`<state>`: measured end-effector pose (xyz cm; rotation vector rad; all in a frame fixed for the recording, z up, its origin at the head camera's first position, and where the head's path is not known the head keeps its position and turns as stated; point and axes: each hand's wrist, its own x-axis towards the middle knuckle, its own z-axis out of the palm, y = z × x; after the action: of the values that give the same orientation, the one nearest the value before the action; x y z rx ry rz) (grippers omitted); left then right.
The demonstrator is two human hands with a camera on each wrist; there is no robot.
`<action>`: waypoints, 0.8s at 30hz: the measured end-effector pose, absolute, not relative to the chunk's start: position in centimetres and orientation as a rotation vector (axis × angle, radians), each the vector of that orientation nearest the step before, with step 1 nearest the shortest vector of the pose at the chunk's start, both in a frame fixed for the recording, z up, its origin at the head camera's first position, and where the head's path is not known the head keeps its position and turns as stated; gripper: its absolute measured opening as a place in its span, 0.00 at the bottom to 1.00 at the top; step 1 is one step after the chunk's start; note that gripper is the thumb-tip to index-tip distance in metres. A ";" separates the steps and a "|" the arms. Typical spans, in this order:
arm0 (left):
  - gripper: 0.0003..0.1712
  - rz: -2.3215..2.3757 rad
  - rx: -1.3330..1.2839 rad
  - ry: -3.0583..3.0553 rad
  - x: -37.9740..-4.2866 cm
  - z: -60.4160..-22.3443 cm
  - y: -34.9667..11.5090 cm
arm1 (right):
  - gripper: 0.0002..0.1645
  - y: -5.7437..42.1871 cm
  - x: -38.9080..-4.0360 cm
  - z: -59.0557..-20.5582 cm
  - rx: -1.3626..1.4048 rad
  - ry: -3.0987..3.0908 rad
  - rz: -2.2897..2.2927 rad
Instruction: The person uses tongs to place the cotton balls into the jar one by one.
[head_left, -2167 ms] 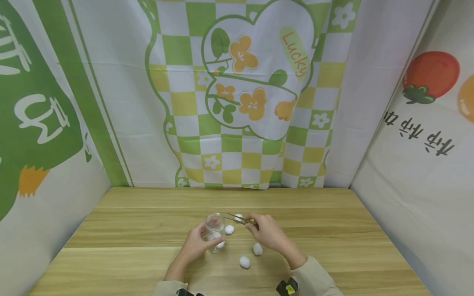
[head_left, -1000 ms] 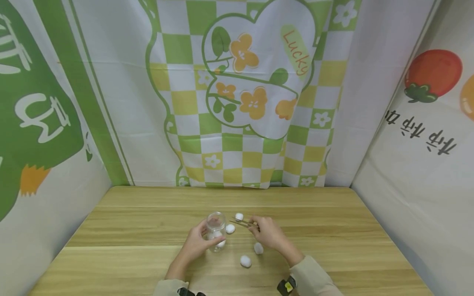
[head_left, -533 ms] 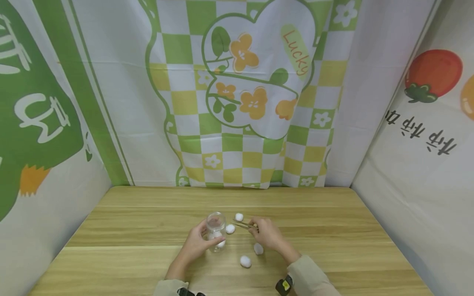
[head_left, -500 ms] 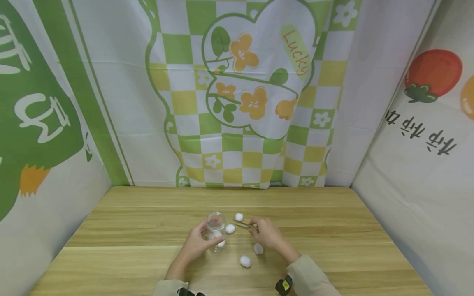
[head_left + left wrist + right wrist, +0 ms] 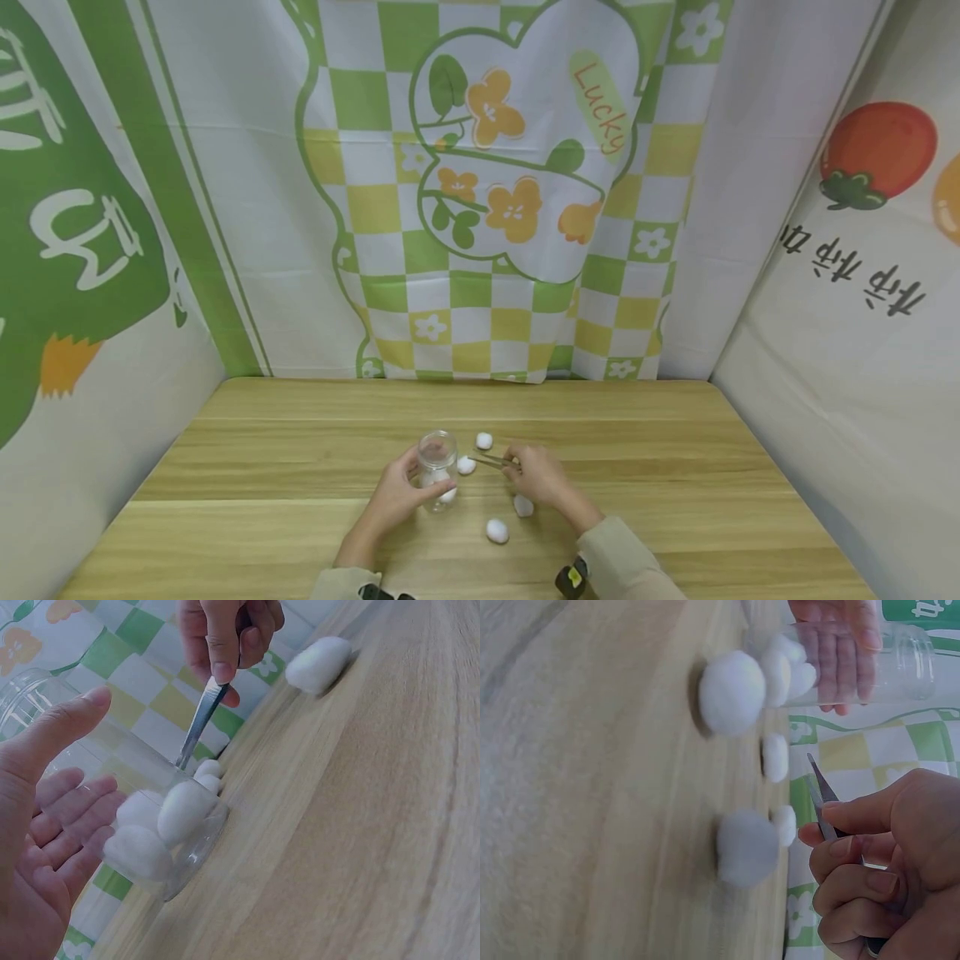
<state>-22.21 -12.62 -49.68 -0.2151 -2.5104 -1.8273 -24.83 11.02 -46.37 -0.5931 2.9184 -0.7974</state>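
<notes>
Although the worktop (image 5: 285,467) held four loose cotton balls, the one most in the way was the jar-side ball (image 5: 467,465), sitting between the clear jar (image 5: 438,454) and the tweezers (image 5: 501,462). The far ball (image 5: 484,441) lay just past the tweezer tips, while the right ball (image 5: 522,505) and front ball (image 5: 497,531) were closer to the person. A checked cloth (image 5: 442,317) with "Lucky" printed on it hung behind everything.

As for the hands, the left hand (image 5: 397,490) was clamped on the jar, which stood pretty much upright, and the right hand (image 5: 542,479) was pinching the tweezers, tips spread and hanging just clear of the jar-side ball.

The jar was smooth and round with a ringed neck (glass or plastic, couldn't tell). Tweezers were slim, shiny metal; the balls looked fluffy and kinda egg-shaped; the worktop had a streaky wood grain.

There was white cotton (image 5: 184,814) at the jar's bottom too, but the pieces overlapped, so counting was iffy. The left thumb covered some of the jar, the left wrist view clipped its rim, and the tweezers' back end was hidden by the right hand.
</notes>
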 end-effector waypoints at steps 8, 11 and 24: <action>0.39 -1.831 -0.212 -2.506 -22.2 -49.6 -12.6 | 0.12 10.8 -25.1 -46.9 -0.555 2.895 -0.786; 0.39 -1.830 -0.215 -2.508 -22.2 -49.6 -12.6 | 0.11 10.7 -25.2 -47.0 -0.535 2.879 -0.799; 0.40 -1.848 -0.213 -2.523 -22.1 -49.5 -12.7 | 0.11 10.6 -25.4 -47.2 -0.517 2.858 -0.795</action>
<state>-22.15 -12.72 -49.51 -0.2126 -2.5230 -1.8483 -25.42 10.64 -47.25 -0.5170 2.8584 -0.7950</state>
